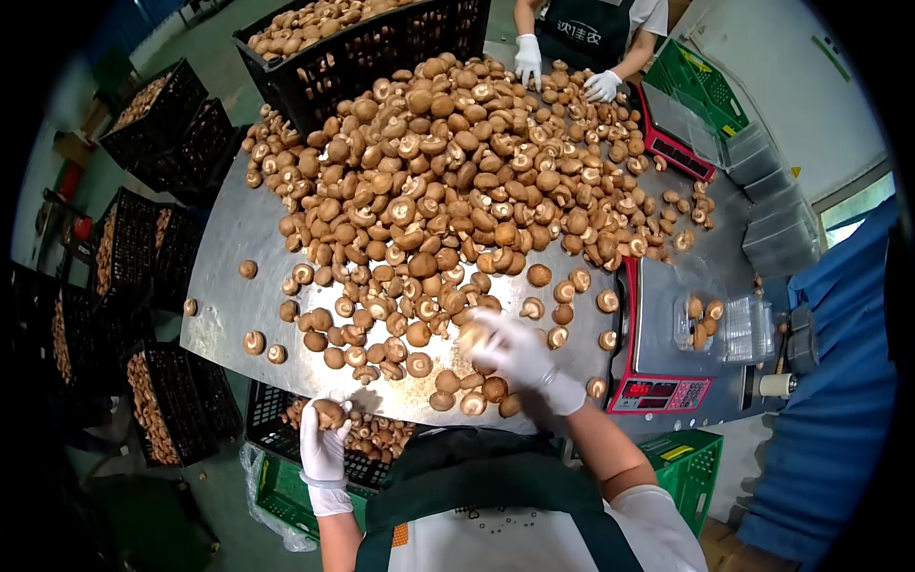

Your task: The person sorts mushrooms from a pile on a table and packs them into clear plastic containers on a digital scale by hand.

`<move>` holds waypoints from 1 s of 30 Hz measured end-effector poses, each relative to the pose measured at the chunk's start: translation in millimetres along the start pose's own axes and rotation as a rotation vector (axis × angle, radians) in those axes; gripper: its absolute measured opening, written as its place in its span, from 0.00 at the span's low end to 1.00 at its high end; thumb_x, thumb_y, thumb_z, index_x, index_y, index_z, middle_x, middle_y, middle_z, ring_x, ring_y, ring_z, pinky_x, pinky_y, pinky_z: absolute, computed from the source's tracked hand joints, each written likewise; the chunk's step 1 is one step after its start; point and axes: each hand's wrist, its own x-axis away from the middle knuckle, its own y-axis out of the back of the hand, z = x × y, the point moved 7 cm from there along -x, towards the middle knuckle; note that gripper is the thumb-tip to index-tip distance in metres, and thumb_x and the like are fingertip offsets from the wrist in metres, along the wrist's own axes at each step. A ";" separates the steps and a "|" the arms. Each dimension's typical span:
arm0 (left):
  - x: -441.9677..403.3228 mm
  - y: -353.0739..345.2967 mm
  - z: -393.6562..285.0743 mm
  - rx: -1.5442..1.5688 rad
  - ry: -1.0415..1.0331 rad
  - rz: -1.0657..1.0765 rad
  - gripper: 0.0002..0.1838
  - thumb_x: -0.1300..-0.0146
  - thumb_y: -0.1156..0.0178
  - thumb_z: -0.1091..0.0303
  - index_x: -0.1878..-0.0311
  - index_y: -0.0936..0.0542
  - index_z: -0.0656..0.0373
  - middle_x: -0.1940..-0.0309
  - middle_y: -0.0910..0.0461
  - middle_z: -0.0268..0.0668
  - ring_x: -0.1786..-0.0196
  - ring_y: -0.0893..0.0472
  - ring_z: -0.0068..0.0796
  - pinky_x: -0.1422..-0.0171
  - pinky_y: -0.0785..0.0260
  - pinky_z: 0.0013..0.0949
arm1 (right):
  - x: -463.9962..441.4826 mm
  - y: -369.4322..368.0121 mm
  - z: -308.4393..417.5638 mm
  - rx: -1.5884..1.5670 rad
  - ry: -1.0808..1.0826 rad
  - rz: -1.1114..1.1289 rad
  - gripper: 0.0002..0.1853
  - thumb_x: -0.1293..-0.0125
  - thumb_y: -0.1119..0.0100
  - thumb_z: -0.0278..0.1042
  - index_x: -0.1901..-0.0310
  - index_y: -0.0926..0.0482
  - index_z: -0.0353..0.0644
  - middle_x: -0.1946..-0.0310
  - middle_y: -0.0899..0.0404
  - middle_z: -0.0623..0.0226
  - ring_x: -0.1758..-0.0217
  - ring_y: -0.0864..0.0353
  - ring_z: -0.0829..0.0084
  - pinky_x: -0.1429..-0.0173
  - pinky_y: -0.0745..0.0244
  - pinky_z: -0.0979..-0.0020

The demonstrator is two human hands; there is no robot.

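Nearest is a dark green apron (467,488), before the near edge of the metal worktop (224,286). Just off that edge, by a black crate (264,410) of mushrooms (372,439), the left hand (324,448) holds one brown mushroom (330,414) in its fingers; the right hand (515,353) reaches over the loose mushrooms (445,381) near the same edge, its fingers too blurred to tell whether they grip one

Green floor (217,71); white wall (772,71) at right, bright window (858,214), blue fabric (815,391); shiny metal table (227,291).

A blue curtain (815,439) hangs near a bright window (856,210).
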 end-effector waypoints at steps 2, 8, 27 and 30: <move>-2.6 -0.6 -0.4 0.033 0.007 0.022 0.17 0.28 0.52 0.56 0.49 0.27 0.61 0.56 0.22 0.38 0.56 0.20 0.31 0.53 0.26 0.31 | 9.2 -21.9 19.3 -0.053 -0.048 0.211 0.28 0.43 0.36 0.33 0.38 0.28 0.46 0.65 0.19 0.70 0.70 0.23 0.82 0.62 0.26 0.79; -7.4 -33.9 10.0 -0.088 -0.003 0.258 0.21 0.25 0.59 0.53 0.51 0.27 0.63 0.67 0.27 0.34 0.63 0.27 0.26 0.59 0.33 0.28 | 40.6 94.0 -58.5 -0.488 -0.320 -0.364 0.15 0.28 0.52 0.38 0.50 0.23 0.38 0.69 0.21 0.71 0.71 0.23 0.82 0.66 0.28 0.81; -1.3 -128.9 92.7 -0.587 0.010 0.587 0.16 0.27 0.54 0.66 0.45 0.26 0.65 0.54 0.20 0.41 0.51 0.22 0.27 0.43 0.31 0.29 | 157.6 294.4 9.0 0.626 -0.034 -1.082 0.21 0.36 0.43 0.38 0.42 0.28 0.43 0.42 0.28 0.55 0.39 0.30 0.59 0.33 0.38 0.63; 0.8 -112.2 95.3 -0.734 -0.042 0.463 0.15 0.28 0.51 0.67 0.44 0.26 0.65 0.54 0.20 0.40 0.50 0.21 0.26 0.44 0.31 0.29 | 162.0 334.5 -70.8 0.861 -0.292 -0.797 0.26 0.36 0.45 0.47 0.40 0.28 0.43 0.40 0.31 0.49 0.36 0.33 0.50 0.33 0.39 0.60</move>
